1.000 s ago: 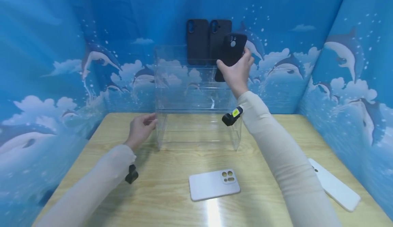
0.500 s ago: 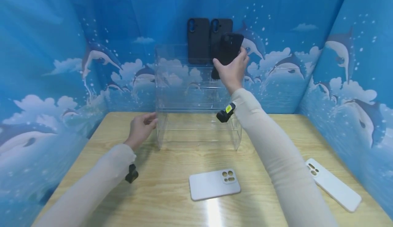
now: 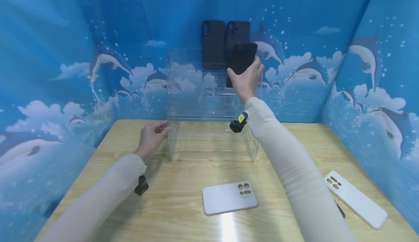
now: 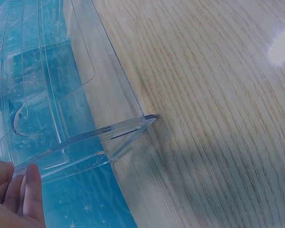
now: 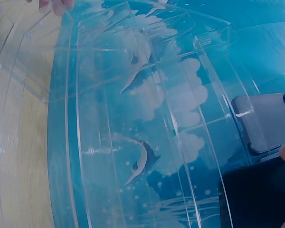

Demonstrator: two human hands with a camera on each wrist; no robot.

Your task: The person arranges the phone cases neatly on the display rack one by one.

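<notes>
A clear acrylic tiered stand (image 3: 209, 107) rises from the table. On its top tier two black phone cases, a left one (image 3: 213, 45) and a right one (image 3: 238, 32), lean upright side by side. My right hand (image 3: 247, 80) grips a third black phone case (image 3: 243, 58) by its edges, thumb left and fingers right. Tilted, it overlaps the right standing case in the head view. The right wrist view shows its dark face (image 5: 261, 197) close by a standing case (image 5: 268, 121). My left hand (image 3: 152, 136) pinches the stand's left side panel (image 4: 85, 137) near its edge.
A pale phone case (image 3: 219, 198) lies on the wooden table (image 3: 183, 183) in front of the stand. Farther right lies a white phone case (image 3: 358, 200), with a small dark piece (image 3: 340, 209) showing beside my right sleeve. Blue dolphin-print cloth (image 3: 131, 23) surrounds the table.
My right hand has moved slightly left with the black phone case, which has turned and dipped so its camera cutouts no longer show. My left hand has stayed on the stand.
</notes>
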